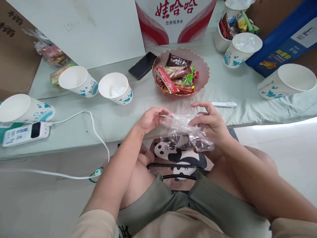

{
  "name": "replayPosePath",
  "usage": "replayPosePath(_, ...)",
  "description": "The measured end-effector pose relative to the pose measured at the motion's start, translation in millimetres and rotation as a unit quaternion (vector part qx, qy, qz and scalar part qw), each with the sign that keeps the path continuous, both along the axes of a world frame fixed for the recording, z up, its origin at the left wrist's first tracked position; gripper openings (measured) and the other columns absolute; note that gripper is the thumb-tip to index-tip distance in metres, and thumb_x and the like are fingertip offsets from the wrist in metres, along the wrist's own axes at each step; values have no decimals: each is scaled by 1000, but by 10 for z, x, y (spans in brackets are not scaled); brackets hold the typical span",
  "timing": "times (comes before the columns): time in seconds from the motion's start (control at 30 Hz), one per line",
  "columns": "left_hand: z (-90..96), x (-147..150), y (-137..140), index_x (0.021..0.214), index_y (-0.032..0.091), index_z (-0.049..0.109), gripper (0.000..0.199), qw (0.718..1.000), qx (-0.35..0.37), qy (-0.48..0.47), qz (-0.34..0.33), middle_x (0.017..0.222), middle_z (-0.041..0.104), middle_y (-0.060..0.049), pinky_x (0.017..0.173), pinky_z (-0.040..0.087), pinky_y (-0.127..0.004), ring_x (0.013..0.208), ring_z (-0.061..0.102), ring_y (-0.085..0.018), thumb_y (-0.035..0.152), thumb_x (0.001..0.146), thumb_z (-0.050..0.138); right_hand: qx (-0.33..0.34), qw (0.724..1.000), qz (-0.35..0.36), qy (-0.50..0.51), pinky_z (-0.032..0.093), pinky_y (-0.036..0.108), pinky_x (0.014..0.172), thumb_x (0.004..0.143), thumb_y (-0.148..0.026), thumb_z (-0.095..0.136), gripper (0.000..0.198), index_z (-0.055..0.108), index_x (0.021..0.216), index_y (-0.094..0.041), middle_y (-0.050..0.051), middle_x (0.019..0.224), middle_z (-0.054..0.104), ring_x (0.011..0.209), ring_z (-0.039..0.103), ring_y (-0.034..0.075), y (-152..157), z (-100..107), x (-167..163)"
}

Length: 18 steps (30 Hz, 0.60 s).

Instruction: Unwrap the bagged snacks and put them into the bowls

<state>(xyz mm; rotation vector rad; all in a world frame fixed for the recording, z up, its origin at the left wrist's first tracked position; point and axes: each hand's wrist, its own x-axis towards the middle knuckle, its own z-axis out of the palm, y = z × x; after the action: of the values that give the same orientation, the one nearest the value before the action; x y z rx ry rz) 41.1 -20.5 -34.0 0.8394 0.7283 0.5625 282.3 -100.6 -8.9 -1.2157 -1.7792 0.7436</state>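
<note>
A crumpled clear plastic bag point(184, 127) hangs between my two hands, over the table's front edge and above my lap. My left hand point(155, 119) pinches the bag's left side, thumb and fingers closed on it. On the other side my right hand point(210, 122) grips the bag between thumb and fingers, with the forefinger raised. What the bag contains, if anything, I cannot make out. Just beyond my hands stands a pink ribbed bowl point(203, 74) with wrapped snack bars point(179, 73) in it. Right of it lies a white, knife-like plastic stick point(224, 104), close to my right fingers.
Paper cups point(116, 89) stand at left and right, some with plastic inside. A black phone point(143, 65) lies behind the bowl. At left, a power strip point(26, 134) trails a white cable point(92, 124) off the table. Boxes point(175, 23) line the back.
</note>
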Motion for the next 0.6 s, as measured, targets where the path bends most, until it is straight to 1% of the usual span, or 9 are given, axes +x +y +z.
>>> replayPosePath(0.1,9,-3,-1,92,15,71,36,1000,19,3,1,108,75,-10,72,60,-31,83,73,-19,49,81,68,50,998,25,-35,57,42,75,86,-12,53,34,79,78,-31,4,129,55,73,58,13,-16,-48,-6)
replayPosePath(0.17,12,-2,-20,104,19,68,39,999,39,-1,-12,121,70,-10,75,59,-30,92,73,-21,42,74,79,65,996,34,-55,57,41,73,86,-10,51,36,79,82,-31,5,130,55,71,56,12,-23,-76,-22)
replayPosePath(0.27,0,3,-45,116,24,61,54,997,68,13,-26,128,66,-8,77,58,-29,97,73,-21,24,68,86,67,995,36,-60,58,43,79,86,-8,50,37,78,86,-31,5,132,54,83,61,16,-20,-82,-15)
replayPosePath(0.33,-13,5,-49,118,25,59,55,996,86,23,-13,126,66,-7,73,55,-26,94,73,-18,21,69,84,58,997,12,-40,57,47,89,86,-10,51,33,77,86,-31,5,135,53,99,65,21,-10,-60,29)
replayPosePath(0.37,-16,5,-47,118,25,59,53,995,93,27,-2,124,66,-7,70,54,-24,92,73,-17,21,71,83,48,998,-18,-19,55,49,95,86,-11,53,30,76,86,-31,4,136,53,108,64,23,-5,-44,60)
replayPosePath(0.43,-8,4,-44,117,25,58,49,994,98,33,16,122,66,-5,67,51,-21,91,72,-16,20,73,80,14,994,-91,55,54,49,99,88,-18,55,23,72,94,-32,4,137,54,116,63,25,2,-11,114)
replayPosePath(0.5,18,5,-47,116,25,58,46,994,103,38,30,121,65,-5,66,51,-21,90,72,-15,18,74,77,-49,980,-122,149,56,47,96,89,-27,57,20,66,107,-33,6,134,58,115,65,24,1,4,126)
replayPosePath(0.57,51,14,-60,117,26,57,47,993,107,37,40,122,65,-5,66,51,-22,89,72,-15,18,75,76,-126,967,-100,199,57,45,93,84,-34,67,36,58,119,-32,8,129,63,114,66,25,-6,-5,73)
replayPosePath(0.6,65,22,-69,119,27,56,50,993,106,33,43,123,65,-5,67,52,-23,89,72,-16,18,74,76,-167,963,-82,196,57,44,91,79,-36,73,46,56,122,-30,9,125,66,111,67,25,-10,-16,26)
